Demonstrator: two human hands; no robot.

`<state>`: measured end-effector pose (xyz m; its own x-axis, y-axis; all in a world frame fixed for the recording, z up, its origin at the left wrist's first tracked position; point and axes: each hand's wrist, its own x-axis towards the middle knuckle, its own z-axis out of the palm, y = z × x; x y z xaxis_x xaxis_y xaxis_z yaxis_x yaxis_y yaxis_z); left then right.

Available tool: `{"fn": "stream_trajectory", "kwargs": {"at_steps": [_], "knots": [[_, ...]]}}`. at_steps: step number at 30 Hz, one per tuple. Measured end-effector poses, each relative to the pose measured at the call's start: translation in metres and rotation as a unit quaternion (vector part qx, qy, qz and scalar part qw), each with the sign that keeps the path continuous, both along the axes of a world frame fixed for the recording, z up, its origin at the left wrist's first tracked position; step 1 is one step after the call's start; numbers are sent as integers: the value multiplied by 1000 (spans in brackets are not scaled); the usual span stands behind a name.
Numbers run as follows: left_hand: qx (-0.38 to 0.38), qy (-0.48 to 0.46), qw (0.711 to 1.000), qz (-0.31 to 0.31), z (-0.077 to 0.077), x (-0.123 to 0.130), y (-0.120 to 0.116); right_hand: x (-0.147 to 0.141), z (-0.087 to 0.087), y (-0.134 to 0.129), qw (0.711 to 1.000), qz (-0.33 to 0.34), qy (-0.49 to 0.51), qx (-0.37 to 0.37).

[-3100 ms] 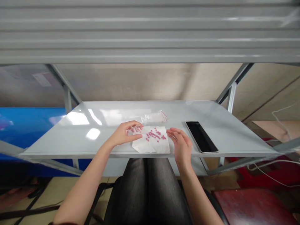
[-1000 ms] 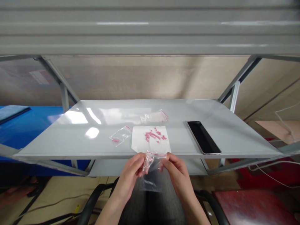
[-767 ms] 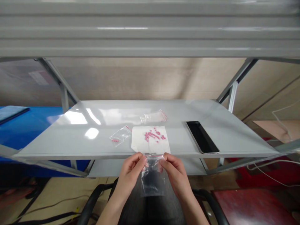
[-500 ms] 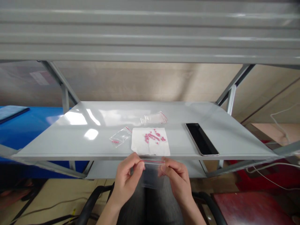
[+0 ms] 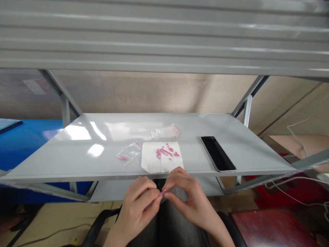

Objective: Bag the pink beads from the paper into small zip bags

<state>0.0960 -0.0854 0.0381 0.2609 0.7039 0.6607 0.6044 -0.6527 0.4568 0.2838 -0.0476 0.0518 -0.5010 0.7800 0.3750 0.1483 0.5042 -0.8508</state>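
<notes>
Both my hands are low, in front of the shelf edge, above my lap. My left hand point(image 5: 137, 206) and my right hand point(image 5: 186, 202) pinch a small clear zip bag point(image 5: 164, 192) between their fingertips, and most of it is hidden by my fingers. Its red seal line shows between them. On the shelf, a white paper tissue point(image 5: 150, 164) carries several small pink pills point(image 5: 163, 152). A second zip bag point(image 5: 129, 152) with a few pink pills lies left of the tissue. A third bag point(image 5: 166, 131) lies behind it.
A black smartphone point(image 5: 218, 153) lies on the white shelf point(image 5: 77, 151), right of the tissue. A grey metal shelf point(image 5: 164, 37) runs overhead with steel uprights. Blue surface lies at the left, a red surface at lower right, and white cables at right.
My hands have moved closer together and turned the bag, folding or rolling it between my fingers. It no longer hangs flat below the seal. The items on the shelf have not moved.
</notes>
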Motion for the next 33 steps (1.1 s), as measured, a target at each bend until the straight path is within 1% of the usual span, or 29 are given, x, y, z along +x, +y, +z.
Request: {"fn": "stream_trajectory", "kwargs": {"at_steps": [4, 8, 11, 14, 16, 20, 23, 26, 28, 30, 33], "knots": [[3, 10, 1000, 9, 1, -1, 0, -1, -2, 0, 1000, -12, 10, -9], [5, 16, 1000, 2, 1, 0, 0, 0, 0, 0, 1000, 1, -24, 6], [12, 30, 999, 5, 3, 1, -1, -1, 0, -1, 998, -16, -47, 38], [16, 42, 999, 18, 6, 3, -2, -3, -5, -2, 994, -59, -40, 88], [3, 30, 999, 18, 8, 4, -2, -3, -9, -3, 989, -81, -36, 117], [-42, 1, 999, -5, 8, 5, -2, -3, -13, -7, 982, -100, -47, 153], [-49, 13, 999, -7, 6, 5, -1, -1, -12, -8, 981, -88, -49, 166], [-58, 44, 997, -27, 5, 5, -2, 4, -12, -9, 982, -59, -64, 167], [-51, 60, 996, -33, 4, 6, -3, 8, -12, -10, 984, -51, -80, 149], [-31, 57, 998, -24, 3, 6, -3, 10, -14, -12, 985, -56, -88, 138], [12, 47, 999, -10, 2, 3, -2, 11, -16, -16, 979, -84, -91, 161]]}}
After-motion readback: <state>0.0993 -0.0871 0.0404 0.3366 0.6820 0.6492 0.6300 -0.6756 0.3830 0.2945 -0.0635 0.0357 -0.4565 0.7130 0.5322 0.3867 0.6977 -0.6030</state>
